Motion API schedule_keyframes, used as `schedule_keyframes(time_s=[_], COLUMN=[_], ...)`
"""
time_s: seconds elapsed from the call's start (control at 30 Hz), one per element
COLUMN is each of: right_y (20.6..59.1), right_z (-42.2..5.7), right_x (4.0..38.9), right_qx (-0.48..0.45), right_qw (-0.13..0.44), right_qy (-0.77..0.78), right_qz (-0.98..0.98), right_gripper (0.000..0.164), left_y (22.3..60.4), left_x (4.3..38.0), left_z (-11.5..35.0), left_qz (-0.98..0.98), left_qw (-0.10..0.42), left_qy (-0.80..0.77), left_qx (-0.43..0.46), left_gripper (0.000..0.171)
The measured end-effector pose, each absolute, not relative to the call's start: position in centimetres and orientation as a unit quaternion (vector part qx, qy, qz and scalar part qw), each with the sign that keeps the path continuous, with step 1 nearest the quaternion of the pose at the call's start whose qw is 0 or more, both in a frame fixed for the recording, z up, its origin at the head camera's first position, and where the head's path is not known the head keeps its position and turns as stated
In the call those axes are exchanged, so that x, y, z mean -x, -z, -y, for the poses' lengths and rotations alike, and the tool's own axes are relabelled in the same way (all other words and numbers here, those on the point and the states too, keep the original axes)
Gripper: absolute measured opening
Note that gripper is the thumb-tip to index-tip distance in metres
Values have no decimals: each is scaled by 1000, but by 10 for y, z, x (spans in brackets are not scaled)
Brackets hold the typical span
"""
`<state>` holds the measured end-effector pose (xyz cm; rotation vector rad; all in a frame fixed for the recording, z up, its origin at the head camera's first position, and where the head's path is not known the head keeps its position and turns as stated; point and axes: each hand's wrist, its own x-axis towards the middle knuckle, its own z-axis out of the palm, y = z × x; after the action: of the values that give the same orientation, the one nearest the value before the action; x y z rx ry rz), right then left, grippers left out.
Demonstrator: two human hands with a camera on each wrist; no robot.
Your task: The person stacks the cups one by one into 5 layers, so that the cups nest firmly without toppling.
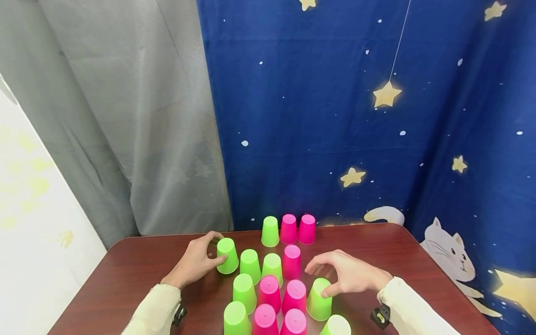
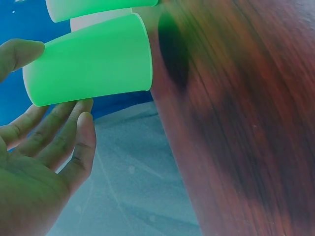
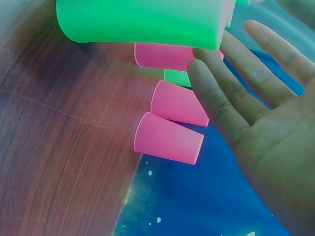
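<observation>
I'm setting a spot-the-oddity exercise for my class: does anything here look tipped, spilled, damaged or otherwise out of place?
Nothing stands out. The green cups and pink cups are all mouth-down, none lying on its side. I see no spill on the table and no visible damage, though the lower edge cuts some cups off.

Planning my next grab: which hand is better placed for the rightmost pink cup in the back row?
Probably the right hand: it looks open and is nearer that pink cup. The left hand is farther off and holds a green cup.
</observation>
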<state>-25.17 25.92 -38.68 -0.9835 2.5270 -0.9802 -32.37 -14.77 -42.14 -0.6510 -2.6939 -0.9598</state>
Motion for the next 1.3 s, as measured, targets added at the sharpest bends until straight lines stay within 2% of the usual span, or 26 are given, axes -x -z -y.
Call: schedule_keyframes(time_s=[0.6, 0.97, 1.3], right_y=[397, 410, 415], right_z=[-267, -266, -268], right_x=[245, 239, 243], right_qx=[370, 390, 384], right_qw=[87, 50, 63], right_qy=[337, 320, 367], right_qz=[-861, -862, -845], right_gripper=[46, 44, 42], left_y=[416, 430, 436], left_x=[343, 344, 357], left_z=[130, 122, 110], left_qz=[910, 909, 901], left_qw=[86, 64, 68], left_qy=[339, 363, 385], left_qx=[222, 195, 191], left_gripper=[38, 37, 36])
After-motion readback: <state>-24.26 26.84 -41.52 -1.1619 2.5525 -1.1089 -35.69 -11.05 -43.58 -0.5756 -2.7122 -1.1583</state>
